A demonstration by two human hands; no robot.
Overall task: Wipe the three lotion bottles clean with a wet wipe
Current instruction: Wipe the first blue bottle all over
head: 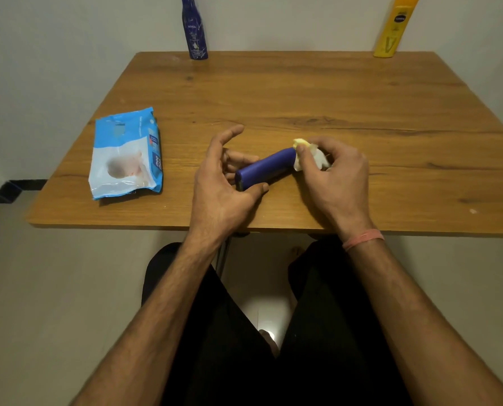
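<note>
Wooden counter [332, 92], purple bottle [266, 168] lying near its front edge.
Your left hand [223, 177] curled its fingers around the base; your right hand [332, 171] pinched a wet wipe [317, 158] over the yellow cap [300, 143].

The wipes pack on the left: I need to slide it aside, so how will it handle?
The wipes pack looks like soft, crinkled film, so it would probably flex rather than stay stiff. It lies flat on the table, so it should slide, not roll. Its glossy surface may be slippery.
</note>
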